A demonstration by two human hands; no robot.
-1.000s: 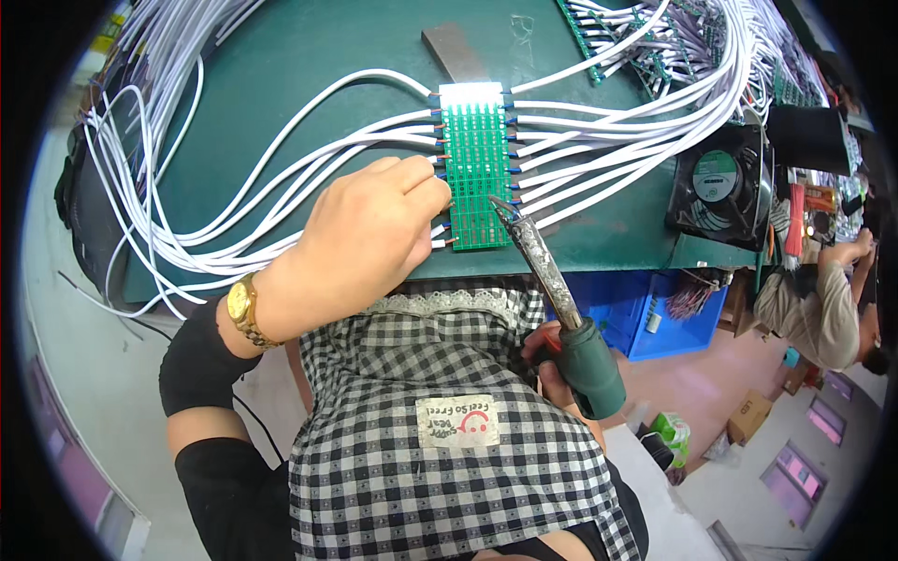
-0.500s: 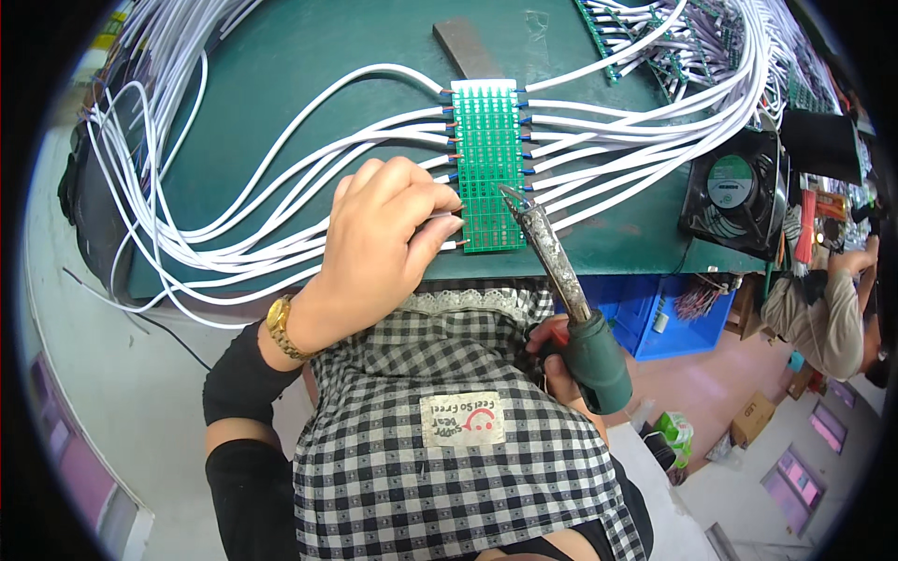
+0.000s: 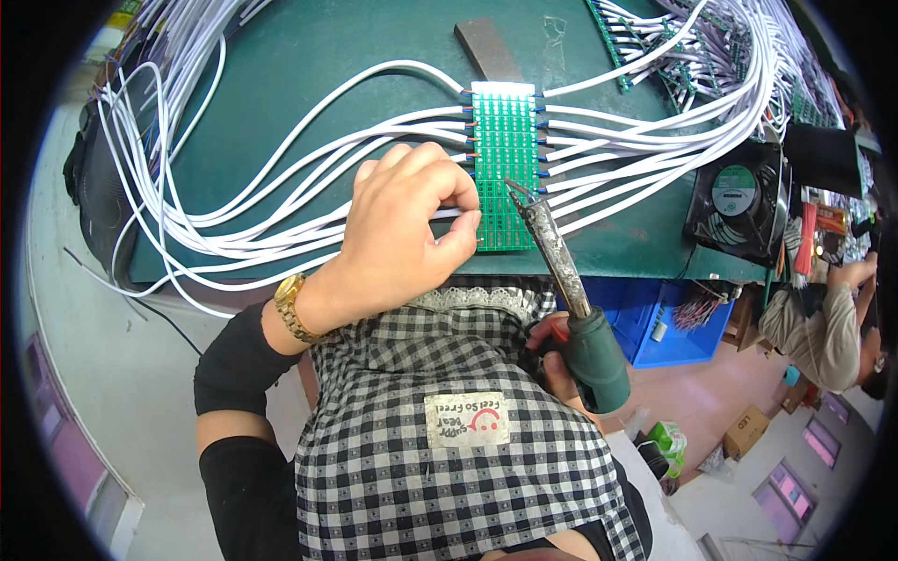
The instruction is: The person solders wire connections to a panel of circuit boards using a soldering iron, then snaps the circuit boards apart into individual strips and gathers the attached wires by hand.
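My left hand pinches a white cable between thumb and forefinger, its fingertips at the left edge of a green circuit board panel. The cable's end is hidden by the fingers. White cables with bared coloured wire ends run to both sides of the panel. My right hand, partly hidden, grips the green handle of a soldering iron with a red trigger. Its tip is above the middle of the panel's lower half; whether it touches is not clear.
A dark metal bar lies behind the panel on the green table. A black fan stands at right, with heaped wired boards behind. Below the table edge is a blue crate. Another person works at far right.
The view has shifted, so panel and cables appear farther right. Relative to the panel, the soldering iron's tip has moved slightly left. My left hand keeps its pinch at the panel's edge.
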